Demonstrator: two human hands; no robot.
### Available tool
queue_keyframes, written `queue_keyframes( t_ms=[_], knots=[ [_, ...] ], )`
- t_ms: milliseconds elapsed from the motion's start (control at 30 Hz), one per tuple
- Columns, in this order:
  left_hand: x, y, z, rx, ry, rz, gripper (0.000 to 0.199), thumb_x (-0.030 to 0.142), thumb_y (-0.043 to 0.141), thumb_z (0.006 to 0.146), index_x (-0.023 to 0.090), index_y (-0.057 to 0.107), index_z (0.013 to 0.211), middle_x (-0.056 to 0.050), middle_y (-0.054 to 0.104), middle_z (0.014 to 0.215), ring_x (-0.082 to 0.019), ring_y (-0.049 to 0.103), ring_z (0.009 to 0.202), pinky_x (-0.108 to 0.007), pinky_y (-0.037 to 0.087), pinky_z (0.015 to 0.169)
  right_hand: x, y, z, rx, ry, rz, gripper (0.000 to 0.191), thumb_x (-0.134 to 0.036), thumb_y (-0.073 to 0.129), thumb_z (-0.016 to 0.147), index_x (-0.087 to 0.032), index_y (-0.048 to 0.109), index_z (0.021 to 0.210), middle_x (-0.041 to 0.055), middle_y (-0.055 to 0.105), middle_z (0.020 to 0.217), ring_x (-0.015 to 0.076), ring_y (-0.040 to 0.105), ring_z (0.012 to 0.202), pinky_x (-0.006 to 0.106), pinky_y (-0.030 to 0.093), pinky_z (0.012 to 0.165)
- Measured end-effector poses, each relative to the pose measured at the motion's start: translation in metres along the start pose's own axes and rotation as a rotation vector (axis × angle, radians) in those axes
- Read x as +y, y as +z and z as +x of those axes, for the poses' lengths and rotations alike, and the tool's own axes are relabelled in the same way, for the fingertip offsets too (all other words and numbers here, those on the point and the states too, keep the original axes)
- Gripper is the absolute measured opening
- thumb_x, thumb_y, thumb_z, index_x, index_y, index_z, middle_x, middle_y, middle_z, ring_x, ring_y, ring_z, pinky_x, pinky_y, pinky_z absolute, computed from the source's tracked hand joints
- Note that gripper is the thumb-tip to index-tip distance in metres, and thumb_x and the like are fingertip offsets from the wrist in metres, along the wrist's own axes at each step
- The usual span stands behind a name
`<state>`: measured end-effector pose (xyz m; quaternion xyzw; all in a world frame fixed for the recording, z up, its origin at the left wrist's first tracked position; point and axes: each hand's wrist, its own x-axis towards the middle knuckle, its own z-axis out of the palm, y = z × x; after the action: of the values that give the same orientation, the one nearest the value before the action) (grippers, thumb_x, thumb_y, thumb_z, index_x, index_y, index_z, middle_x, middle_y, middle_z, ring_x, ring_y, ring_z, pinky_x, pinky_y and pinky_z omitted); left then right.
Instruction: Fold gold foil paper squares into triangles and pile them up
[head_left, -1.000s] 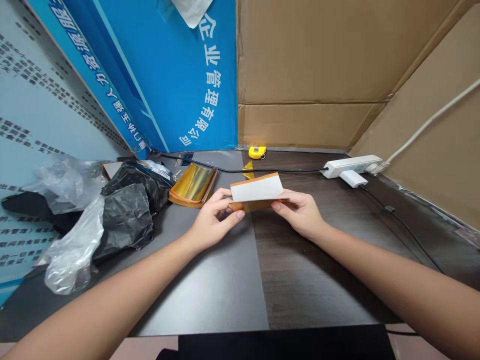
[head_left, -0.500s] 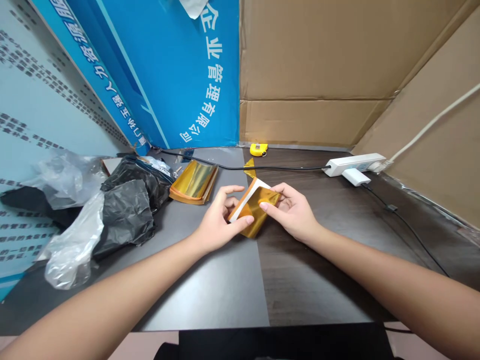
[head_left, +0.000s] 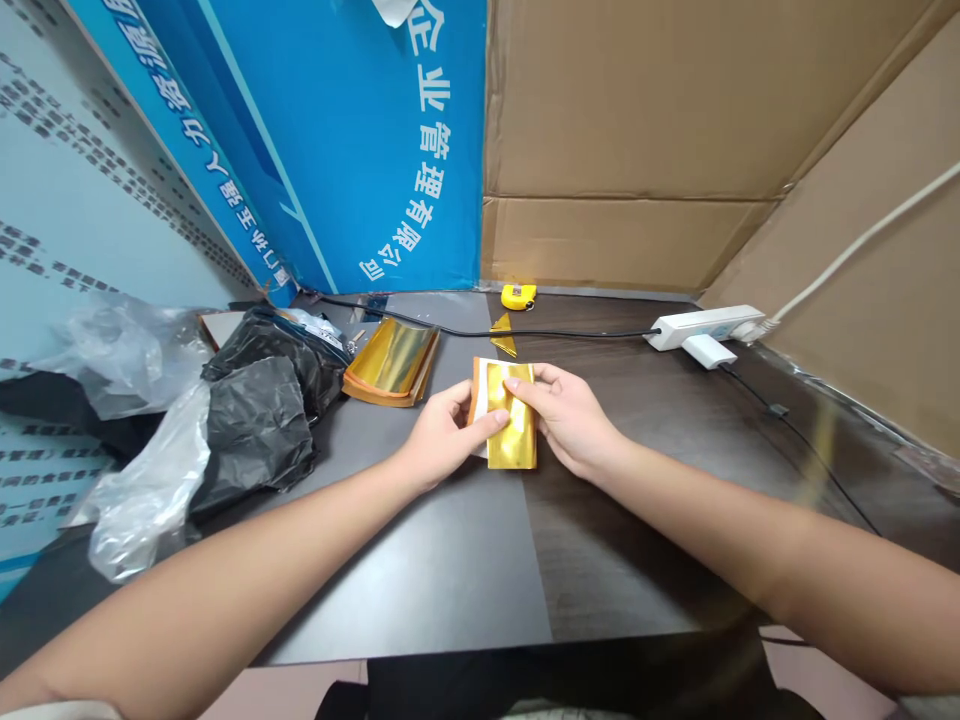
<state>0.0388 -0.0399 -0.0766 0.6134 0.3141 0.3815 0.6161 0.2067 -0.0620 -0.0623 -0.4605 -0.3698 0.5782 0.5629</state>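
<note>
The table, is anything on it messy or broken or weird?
Messiest are the crumpled black plastic and clear plastic, heaped on the left. A gold triangular scrap lies apart by the black cable, and the gold sheets look curled, not flat. I can't see any spill.

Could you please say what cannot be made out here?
Head view:
- Some fingertips of left hand and right hand: behind shiny gold folded sheet
- What lies under crumpled black plastic: hidden by it
- White paper-like scrap: cut off by top edge
- Label on yellow tape measure: too small
</note>
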Motion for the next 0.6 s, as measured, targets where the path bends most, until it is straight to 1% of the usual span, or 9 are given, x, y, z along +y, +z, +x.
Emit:
queue_keyframes(
  t_ms=[67,133,233,267,333,433,500,600],
  knots=[
    [0.001,-0.001,0.000,0.003,0.016,-0.011,0.056,0.058,0.078,0.079,0.015,0.066,0.113,-0.010,0.073,0.113,-0.024,0.068,0.101,-0.033,0.054,0.089,0.003,0.002,0.001,-0.016,-0.021,-0.022,0.045,-0.047,0.089,0.066,-0.019,0.066,0.093,0.0051,0.075,0.090,0.0182,0.071,0.081,0.032,0.058,0.079],
    [0.001,-0.001,0.001,0.005,0.037,-0.013,0.055,0.062,0.074,0.082,0.014,0.068,0.109,-0.011,0.074,0.112,-0.026,0.068,0.105,-0.035,0.054,0.092,0.005,0.001,0.000,-0.032,-0.064,-0.064,0.046,-0.050,0.089,0.066,-0.019,0.070,0.094,0.0054,0.076,0.092,0.0182,0.071,0.081,0.032,0.058,0.079],
    [0.001,0.000,0.000,0.010,0.050,-0.016,0.053,0.062,0.072,0.082,0.014,0.067,0.104,-0.009,0.074,0.104,-0.024,0.068,0.101,-0.034,0.054,0.090,0.005,-0.005,-0.003,-0.050,-0.112,-0.138,0.046,-0.053,0.087,0.068,-0.019,0.072,0.095,0.0058,0.077,0.093,0.0189,0.072,0.083,0.032,0.059,0.079],
    [0.001,0.000,0.000,0.017,0.048,-0.010,0.051,0.061,0.073,0.082,0.015,0.066,0.101,-0.008,0.073,0.100,-0.022,0.068,0.096,-0.033,0.054,0.088,0.004,-0.007,-0.004,-0.060,-0.114,-0.161,0.045,-0.054,0.087,0.070,-0.019,0.072,0.095,0.0058,0.077,0.092,0.0191,0.072,0.083,0.032,0.059,0.079],
    [0.001,0.001,-0.001,0.033,0.032,0.012,0.047,0.059,0.074,0.081,0.015,0.063,0.091,-0.004,0.070,0.087,-0.018,0.064,0.084,-0.029,0.053,0.078,0.003,-0.011,-0.008,-0.088,-0.102,-0.212,0.045,-0.055,0.085,0.072,-0.019,0.072,0.096,0.0060,0.077,0.091,0.0196,0.072,0.082,0.032,0.060,0.078],
    [0.003,0.001,-0.002,0.036,0.010,0.062,0.047,0.058,0.075,0.080,0.016,0.054,0.075,0.002,0.057,0.072,-0.012,0.053,0.070,-0.023,0.045,0.064,0.003,-0.015,-0.010,-0.126,-0.093,-0.282,0.044,-0.055,0.084,0.074,-0.019,0.072,0.097,0.0068,0.077,0.092,0.0212,0.073,0.083,0.034,0.060,0.077],
    [0.004,0.001,-0.002,0.031,0.000,0.094,0.048,0.059,0.074,0.080,0.017,0.051,0.073,0.003,0.052,0.069,-0.010,0.048,0.066,-0.021,0.041,0.060,0.003,-0.018,-0.010,-0.143,-0.108,-0.312,0.044,-0.055,0.083,0.075,-0.019,0.072,0.099,0.0073,0.078,0.095,0.0220,0.074,0.086,0.035,0.061,0.078],
    [0.006,0.000,-0.003,0.026,-0.003,0.117,0.048,0.059,0.073,0.081,0.017,0.050,0.073,0.004,0.047,0.068,-0.009,0.044,0.064,-0.021,0.038,0.058,0.004,-0.020,-0.009,-0.174,-0.124,-0.330,0.043,-0.052,0.082,0.076,-0.019,0.073,0.102,0.0078,0.078,0.098,0.0227,0.075,0.088,0.036,0.062,0.081]
  ],
)
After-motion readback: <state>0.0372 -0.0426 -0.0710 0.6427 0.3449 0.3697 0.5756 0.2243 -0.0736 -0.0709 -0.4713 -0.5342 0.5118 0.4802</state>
